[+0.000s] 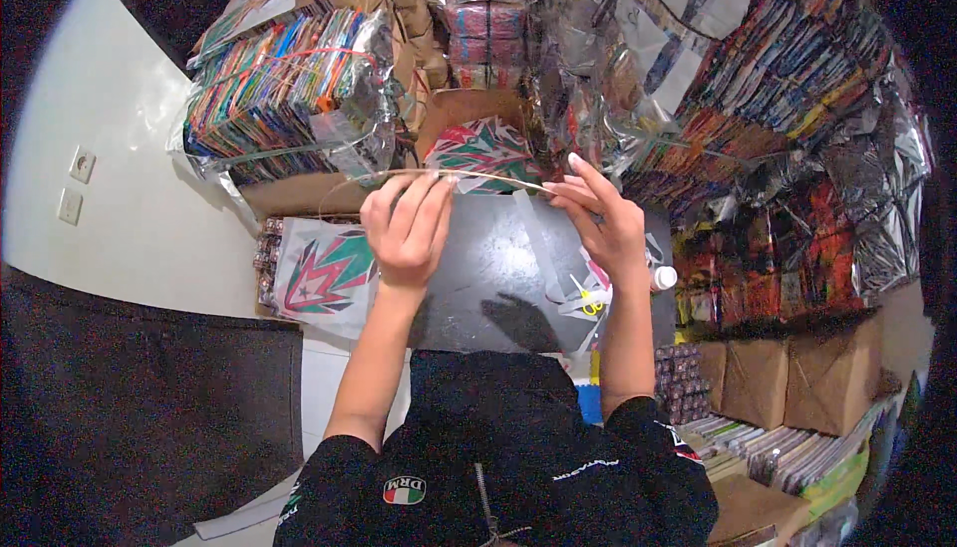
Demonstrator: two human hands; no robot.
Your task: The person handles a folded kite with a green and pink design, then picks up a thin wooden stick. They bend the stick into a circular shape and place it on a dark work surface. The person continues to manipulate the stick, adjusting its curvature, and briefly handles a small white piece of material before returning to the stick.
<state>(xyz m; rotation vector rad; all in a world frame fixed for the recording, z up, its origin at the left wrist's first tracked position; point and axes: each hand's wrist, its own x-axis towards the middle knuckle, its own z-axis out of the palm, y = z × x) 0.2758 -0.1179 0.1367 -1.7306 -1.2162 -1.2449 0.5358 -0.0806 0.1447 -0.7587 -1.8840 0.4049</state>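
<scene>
A thin, light-brown stick (pixel 498 179), gently bowed, runs across above the grey work table (pixel 478 248). My left hand (pixel 407 233) pinches it between fingertips, and its tail reaches on to the left past my wrist. At the other end, my right hand (pixel 606 226) has its thumb and fingers at the stick's tip, other fingers raised. Behind the stick lies a stack of sheets (pixel 478 148) with a red, green and black spiky pattern. Another patterned sheet (pixel 324 273) rests to the left of my left forearm.
Yellow-handled scissors (pixel 593 299) and a white-capped bottle (pixel 663 277) stand by my right forearm. Tied bundles of colourful sheets (pixel 284 79) rise at the back left, with more wrapped bundles (pixel 788 69) at the right. Cardboard boxes (pixel 832 373) sit lower right. A white wall (pixel 110 148) borders the left.
</scene>
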